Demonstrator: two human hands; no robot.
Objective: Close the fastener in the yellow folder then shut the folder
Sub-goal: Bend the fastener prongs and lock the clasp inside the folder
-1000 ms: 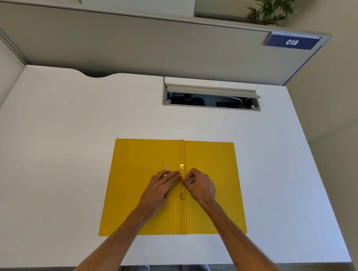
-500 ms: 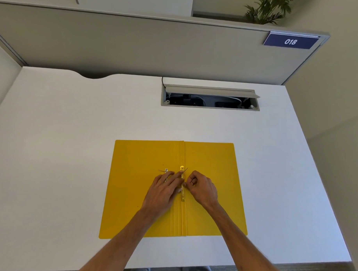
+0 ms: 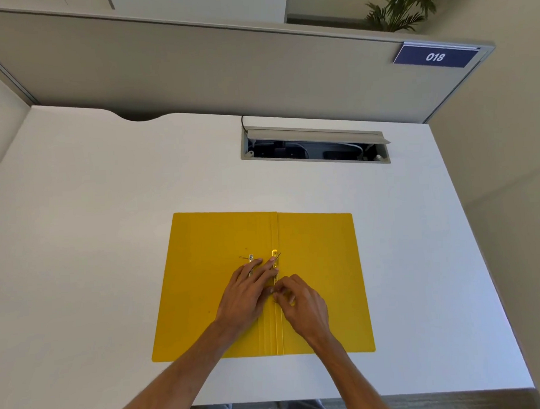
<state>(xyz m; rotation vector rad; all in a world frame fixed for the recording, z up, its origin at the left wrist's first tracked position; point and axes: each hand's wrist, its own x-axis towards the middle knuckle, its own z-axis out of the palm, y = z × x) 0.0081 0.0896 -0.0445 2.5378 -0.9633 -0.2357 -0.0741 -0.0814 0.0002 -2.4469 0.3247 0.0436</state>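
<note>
A yellow folder (image 3: 319,251) lies open and flat on the white desk (image 3: 111,240), its spine running away from me. A metal fastener strip (image 3: 275,259) sits along the spine, with a thin prong sticking up at its far end. A second metal piece (image 3: 250,257) lies just left of it. My left hand (image 3: 245,292) rests flat on the left cover, its fingertips pressing on the strip and the loose piece. My right hand (image 3: 302,301) is curled beside the spine, its fingertips pinched on the strip's near part, which it hides.
An open cable tray (image 3: 315,146) is sunk into the desk behind the folder. A grey partition (image 3: 196,66) bearing a blue sign reading 018 (image 3: 435,57) closes off the back. The desk's front edge lies just below my forearms.
My left hand's fingers have slid slightly forward over the strip. My right hand has drawn back a little toward me along the spine. The folder has stayed put.
</note>
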